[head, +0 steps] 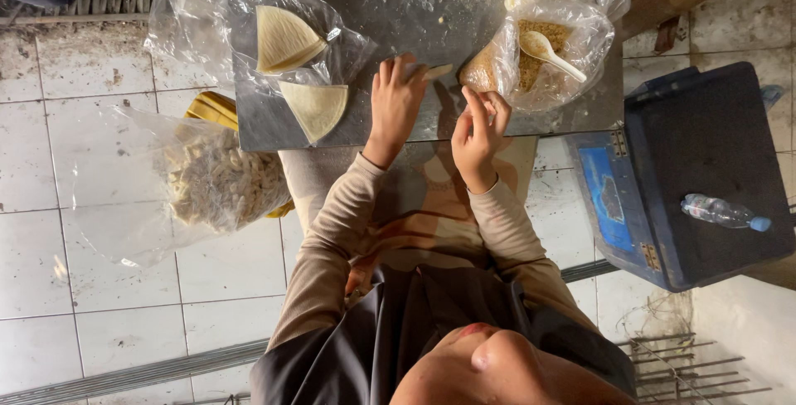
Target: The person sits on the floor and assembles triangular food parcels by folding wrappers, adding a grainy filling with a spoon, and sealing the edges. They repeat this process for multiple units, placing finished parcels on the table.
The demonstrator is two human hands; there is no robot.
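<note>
At 9 o'clock a clear bag [217, 181] of pale shreds hangs off the grey worktop [414, 7]. At 11 o'clock a second bag [207, 15] holds one stack of wedge-shaped wrappers [284, 38]; a second stack [315, 108] lies just below it. The left hand [396, 100] rests flat, fingers spread, touching a thin wrapper piece [437, 72]. The right hand [479, 129] pinches narrow; its contents are unclear. At 1 o'clock a bag [572, 73] holds brown filling [543, 40] and one white spoon [551, 54].
</note>
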